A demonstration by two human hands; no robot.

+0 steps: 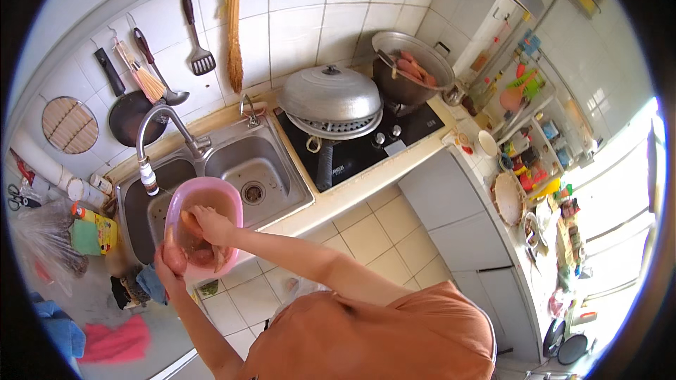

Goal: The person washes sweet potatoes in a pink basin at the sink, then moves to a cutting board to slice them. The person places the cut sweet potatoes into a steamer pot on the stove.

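A pink plastic basin [238,206] of murky water rests over the front of the double sink, with reddish roots, likely sweet potatoes [200,258], lying in it. My left hand [165,276] is closed around a reddish sweet potato [175,257] at the basin's near left rim. Inside the basin, my right hand [214,227] grips an orange-brown root [190,223], which looks like another sweet potato; the fingers partly hide it. Above the basin's far left side hangs the white-tipped spout of a curved faucet [148,179].
Right of the basin lies the bare sink bowl [264,169] with its drain. A lidded wok [330,95] sits on the black gas stove [354,161], its handle jutting forward. Behind it stands a large pot [406,84] of sweet potatoes. A yellow bottle [105,229] stands left of the sink.
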